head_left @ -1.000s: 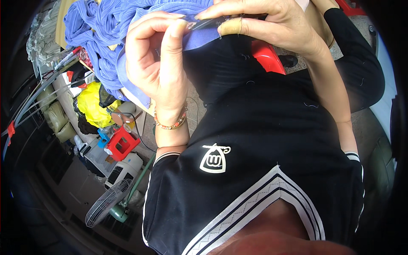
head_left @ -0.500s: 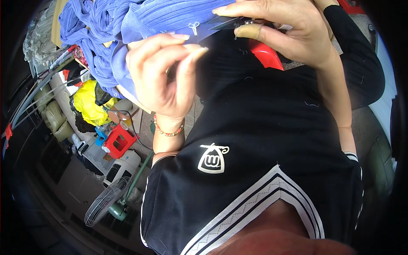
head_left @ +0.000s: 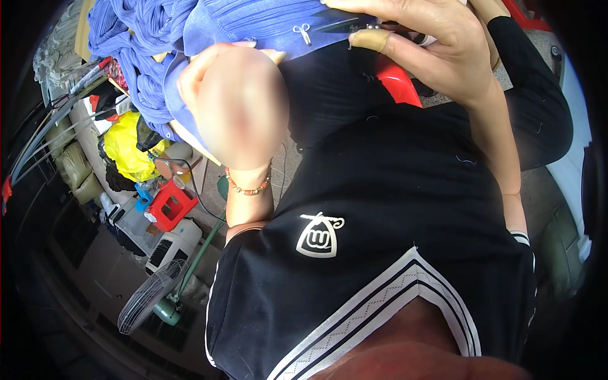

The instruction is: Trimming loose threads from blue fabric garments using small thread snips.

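Blue ribbed knit fabric spreads over my lap at the top of the view. Near its edge lies a small white looped piece, like a tiny bow. My right hand, a tan covering on its thumb, holds a pair of dark-bladed thread snips, the blades pointing left over the fabric toward the white piece. At the fabric's edge, my left hand is curled, its visible fingertips close together. A blur hides most of that hand, so whatever it pinches cannot be made out.
More bunched blue knit is heaped at the upper left. Beyond it on the left are a yellow bag, a red plastic stool and a standing fan. A red plastic edge shows beside my black-clothed leg.
My left hand has moved slightly left and up. The snips' blades show more clearly over the fabric, and the white piece has shifted a little right and up.
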Demonstrator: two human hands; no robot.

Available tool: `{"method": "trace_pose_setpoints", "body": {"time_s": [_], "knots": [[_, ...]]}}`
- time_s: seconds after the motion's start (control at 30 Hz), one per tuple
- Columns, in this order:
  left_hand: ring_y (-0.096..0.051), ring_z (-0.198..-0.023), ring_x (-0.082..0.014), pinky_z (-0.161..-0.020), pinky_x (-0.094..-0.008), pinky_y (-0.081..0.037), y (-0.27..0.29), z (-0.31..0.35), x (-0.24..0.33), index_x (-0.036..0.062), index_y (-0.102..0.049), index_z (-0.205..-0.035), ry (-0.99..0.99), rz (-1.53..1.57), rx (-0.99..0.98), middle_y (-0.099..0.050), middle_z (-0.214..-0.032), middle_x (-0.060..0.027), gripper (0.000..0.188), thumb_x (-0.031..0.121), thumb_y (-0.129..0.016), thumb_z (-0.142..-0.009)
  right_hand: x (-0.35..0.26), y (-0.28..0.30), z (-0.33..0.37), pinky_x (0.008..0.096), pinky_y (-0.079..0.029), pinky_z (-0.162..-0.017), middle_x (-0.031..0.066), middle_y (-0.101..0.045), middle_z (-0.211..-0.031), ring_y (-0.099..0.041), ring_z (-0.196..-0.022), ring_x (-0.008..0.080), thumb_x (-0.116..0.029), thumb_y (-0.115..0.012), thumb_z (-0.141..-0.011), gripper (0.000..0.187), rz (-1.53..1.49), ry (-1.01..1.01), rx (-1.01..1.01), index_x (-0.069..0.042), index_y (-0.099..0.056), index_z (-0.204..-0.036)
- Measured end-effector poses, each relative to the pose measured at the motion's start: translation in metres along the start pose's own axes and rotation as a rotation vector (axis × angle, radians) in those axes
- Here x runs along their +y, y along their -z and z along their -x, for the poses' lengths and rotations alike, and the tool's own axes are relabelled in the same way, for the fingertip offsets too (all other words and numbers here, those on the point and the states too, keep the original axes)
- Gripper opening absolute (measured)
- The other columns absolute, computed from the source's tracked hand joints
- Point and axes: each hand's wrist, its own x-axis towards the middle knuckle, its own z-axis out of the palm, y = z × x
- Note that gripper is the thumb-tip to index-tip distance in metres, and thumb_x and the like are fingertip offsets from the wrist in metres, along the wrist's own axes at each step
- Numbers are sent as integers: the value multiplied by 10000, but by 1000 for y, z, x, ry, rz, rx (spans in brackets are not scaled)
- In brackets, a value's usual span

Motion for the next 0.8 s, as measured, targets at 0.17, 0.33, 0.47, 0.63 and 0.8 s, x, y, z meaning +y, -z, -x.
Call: {"method": "trace_pose_setpoints", "body": {"time_s": [0.17,0.33,0.47,0.63,0.8], "knots": [[-597,-927,-191,-833,-300,-466,-3,-9,-4,81,-697,-918,-23,36,19,-639,-952,-68,166,52,-803,-793,-4,3,-12,286,-480,-674,79,-582,-867,-587,-757,204,-40,-783,-776,313,110,43,-109,-4,-717,-1080],[-601,-925,-187,-822,-297,-467,-7,-11,-1,74,-692,-907,39,97,60,-647,-943,-66,153,44,-795,-797,-13,3,-20,304,-486,-694,64,-578,-842,-594,-758,200,-80,-769,-804,232,209,48,-160,-26,-717,-1023],[-603,-927,-189,-819,-296,-470,-8,-13,-2,72,-690,-909,8,83,53,-651,-941,-68,151,51,-793,-801,-18,6,-21,309,-475,-674,51,-582,-826,-594,-752,190,-109,-762,-827,166,278,22,-186,-40,-715,-971],[-606,-925,-196,-826,-304,-473,-10,-17,2,69,-685,-914,1,86,52,-656,-936,-75,148,73,-789,-809,21,-19,-21,310,-465,-640,40,-587,-813,-593,-742,181,-127,-760,-843,126,252,334,107,-47,-712,-928],[-608,-917,-198,-828,-302,-473,-10,-13,2,66,-680,-903,39,152,100,-652,-940,-77,138,73,-786,-814,-16,1,-18,304,-465,-627,38,-588,-813,-595,-740,178,-117,-759,-838,124,417,270,-10,-52,-714,-934]]}}
